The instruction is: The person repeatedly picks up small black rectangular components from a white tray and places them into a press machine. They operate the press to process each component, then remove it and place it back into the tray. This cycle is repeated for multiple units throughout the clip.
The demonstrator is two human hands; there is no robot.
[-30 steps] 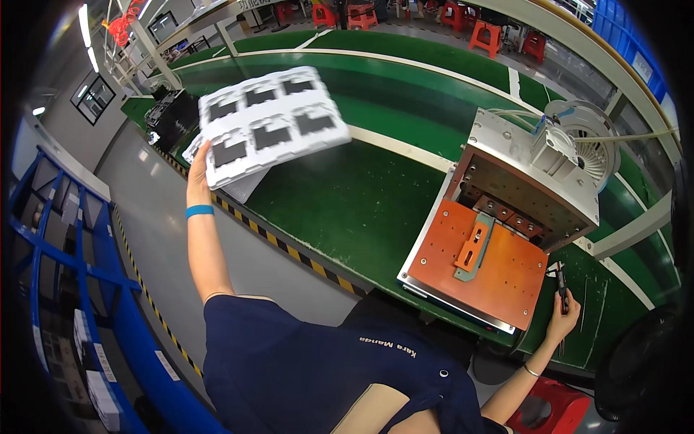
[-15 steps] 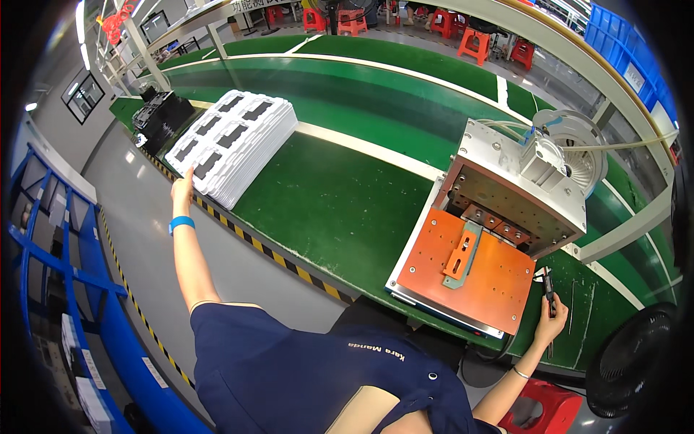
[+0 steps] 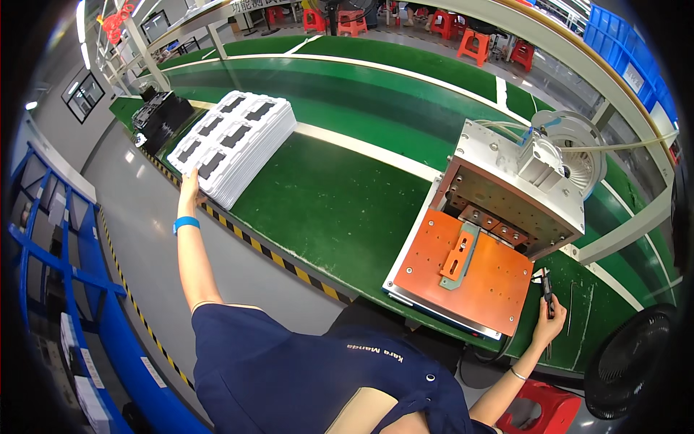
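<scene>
At the far left end of the bench, my left hand (image 3: 189,186) reaches to the near corner of a stack of white trays (image 3: 244,163). Its fingers are stretched out at the top tray's edge, beside a flat black part (image 3: 211,166). Several such parts lie in that tray's pockets. On the right, my right hand (image 3: 551,322) is closed around a black and silver caliper (image 3: 547,286), low over the bench beside the press fixture. The fixture has an orange plate (image 3: 499,282) with a small orange slotted block (image 3: 457,257) on it.
A metal press housing (image 3: 506,170) stands behind the orange plate. A black fan (image 3: 630,362) and a red stool (image 3: 542,406) are at the lower right. A thin rod (image 3: 571,304) lies right of the caliper. Black equipment (image 3: 163,116) sits beyond the trays.
My left hand has moved slightly right, closer in at the tray corner. My right hand stays almost where it was, still around the caliper.
</scene>
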